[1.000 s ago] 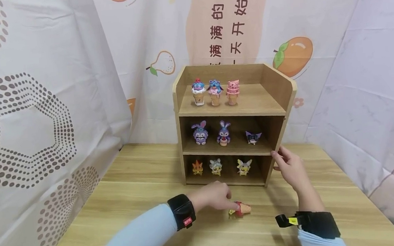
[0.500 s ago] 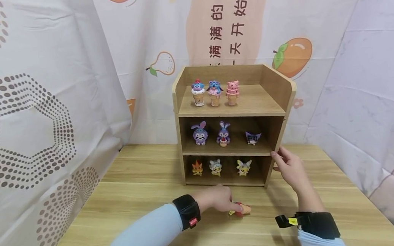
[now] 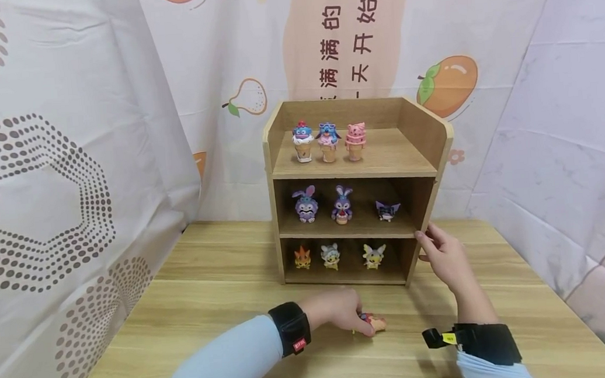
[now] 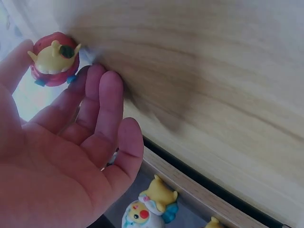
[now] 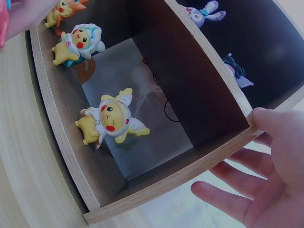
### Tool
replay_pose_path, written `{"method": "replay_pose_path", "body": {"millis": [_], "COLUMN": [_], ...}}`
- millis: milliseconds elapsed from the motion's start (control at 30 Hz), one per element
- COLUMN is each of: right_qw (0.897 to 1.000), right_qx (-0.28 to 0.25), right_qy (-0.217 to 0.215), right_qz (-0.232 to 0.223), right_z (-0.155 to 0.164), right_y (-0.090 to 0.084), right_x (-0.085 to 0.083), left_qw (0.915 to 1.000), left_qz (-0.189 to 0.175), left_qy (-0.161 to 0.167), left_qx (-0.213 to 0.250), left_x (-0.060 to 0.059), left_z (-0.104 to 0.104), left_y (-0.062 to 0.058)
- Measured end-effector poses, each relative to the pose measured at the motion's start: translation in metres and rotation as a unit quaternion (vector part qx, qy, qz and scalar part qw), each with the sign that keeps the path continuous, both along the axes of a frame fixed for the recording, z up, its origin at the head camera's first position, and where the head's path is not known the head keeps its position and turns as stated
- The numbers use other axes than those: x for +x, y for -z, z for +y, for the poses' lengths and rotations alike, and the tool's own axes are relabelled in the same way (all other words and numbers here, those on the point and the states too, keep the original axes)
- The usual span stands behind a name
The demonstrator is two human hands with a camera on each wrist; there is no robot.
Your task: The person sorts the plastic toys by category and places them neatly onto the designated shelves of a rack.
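A small red and yellow toy figure [image 3: 376, 323] lies on its side on the wooden table [image 3: 211, 312] in front of the shelf. My left hand [image 3: 363, 319] reaches over it. In the left wrist view the toy figure [image 4: 53, 57] sits between the thumb tip and the straight fingers of my left hand [image 4: 59, 78]. My right hand [image 3: 433, 250] rests against the right side wall of the wooden shelf unit [image 3: 395, 156]. Its thumb lies on the wall's front edge. The right wrist view shows my right hand [image 5: 232, 156] with its fingers spread and straight outside the shelf unit [image 5: 190, 95].
Three ice-cream cone figures [image 3: 327, 142] stand on the top shelf. Two purple rabbits [image 3: 306, 204] and a dark cat [image 3: 387, 210] are on the middle shelf. Small yellow figures [image 3: 373, 256] [image 5: 111, 121] stand on the bottom shelf. Printed curtains enclose the table on three sides.
My left hand has slid right over the toy figure and now covers more of it. The right hand has stayed on the shelf's side wall.
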State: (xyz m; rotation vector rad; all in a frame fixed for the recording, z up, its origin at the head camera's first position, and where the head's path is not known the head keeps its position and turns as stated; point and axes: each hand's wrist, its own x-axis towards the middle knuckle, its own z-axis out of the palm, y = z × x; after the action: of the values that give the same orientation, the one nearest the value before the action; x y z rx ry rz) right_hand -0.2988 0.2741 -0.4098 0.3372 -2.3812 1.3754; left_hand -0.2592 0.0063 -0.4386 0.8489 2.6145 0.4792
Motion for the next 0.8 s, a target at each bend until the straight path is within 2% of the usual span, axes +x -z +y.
{"method": "replay_pose_path", "body": {"millis": [233,400,800], "right_qw": [1.000,1.000,1.000], "right_qx": [0.003,0.004,0.003], "right_qy": [-0.001,0.000,0.000], "right_qz": [0.002,0.003,0.003], "right_z": [-0.001,0.000,0.001], "right_y": [-0.001,0.000,0.001], "right_x": [0.001,0.001,0.000], "left_qw": [0.9991,0.9991,0.9963], "left_qz": [0.040,0.041,0.055], "left_qy": [0.009,0.007,0.018], "left_qx": [-0.014,-0.006,0.063], "left_x": [0.004,0.001,-0.009], "left_z": [0.002,0.001,-0.011], "left_y": [-0.001,-0.002,-0.004]}}
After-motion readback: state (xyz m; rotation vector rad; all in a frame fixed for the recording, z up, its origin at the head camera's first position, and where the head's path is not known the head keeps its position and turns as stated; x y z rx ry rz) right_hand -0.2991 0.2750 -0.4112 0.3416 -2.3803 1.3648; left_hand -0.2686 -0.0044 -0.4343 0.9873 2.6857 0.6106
